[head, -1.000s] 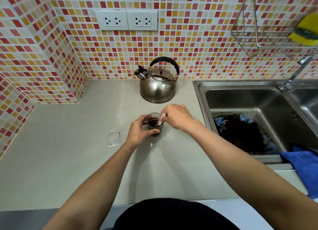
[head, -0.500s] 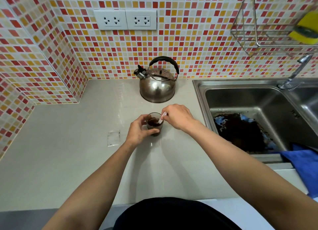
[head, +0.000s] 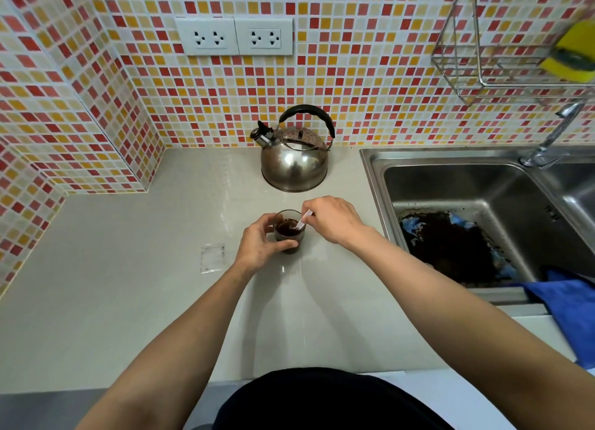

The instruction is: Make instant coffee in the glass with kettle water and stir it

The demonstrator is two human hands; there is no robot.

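Pale grey surface (head: 128,300) under mosaic tile. Left hand (head: 257,246) wrapped round the glass (head: 288,233), which stands upright mid-surface, dark coffee inside. Right hand (head: 333,218) pinches a pale stirrer (head: 302,222), tip in the liquid. Kettle (head: 294,159) behind, apart. Empty clear sachet (head: 212,258) lies left. Sink (head: 373,178) to the right.

Glass (head: 288,232) upright, dark coffee; kettle (head: 293,159) behind.

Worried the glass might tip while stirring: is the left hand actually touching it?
Touching. The head view shows the left hand wrapped around the glass, thumb lying across its near side, fingers behind the rim.
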